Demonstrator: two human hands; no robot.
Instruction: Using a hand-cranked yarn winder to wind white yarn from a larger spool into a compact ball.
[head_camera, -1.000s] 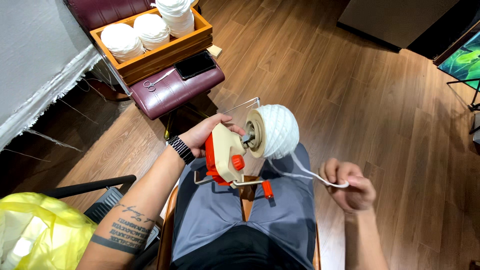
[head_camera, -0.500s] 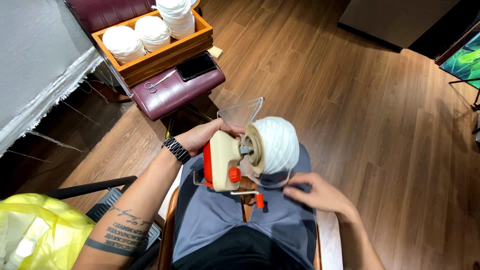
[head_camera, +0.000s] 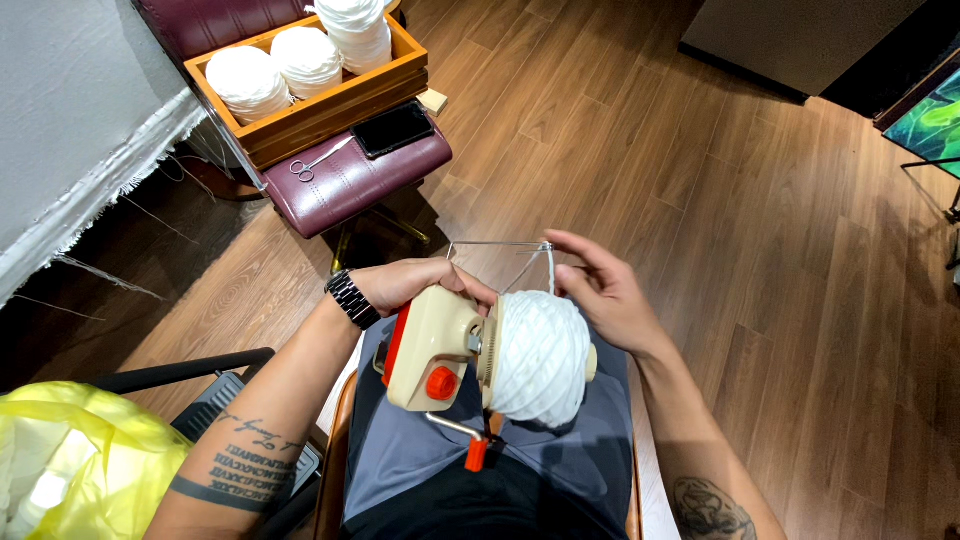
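Note:
A cream and orange hand-crank yarn winder (head_camera: 432, 352) rests on my lap, carrying a fat ball of white yarn (head_camera: 540, 358). My left hand (head_camera: 415, 283) grips the top of the winder's body. My right hand (head_camera: 597, 285) is raised beside the ball, fingers pinching the white strand at the tip of the thin wire yarn guide (head_camera: 500, 246). The orange crank handle (head_camera: 476, 453) hangs free below the winder. A dark watch is on my left wrist.
A maroon padded stool (head_camera: 350, 185) ahead holds a wooden tray (head_camera: 335, 95) with several wound white yarn balls, small scissors (head_camera: 315, 162) and a dark phone (head_camera: 397, 127). A yellow plastic bag (head_camera: 80, 465) lies at lower left. White cloth hangs left.
My right hand has left the crank side and risen from low right to the wire guide, taking the strand there. The winder has tilted slightly on my lap.

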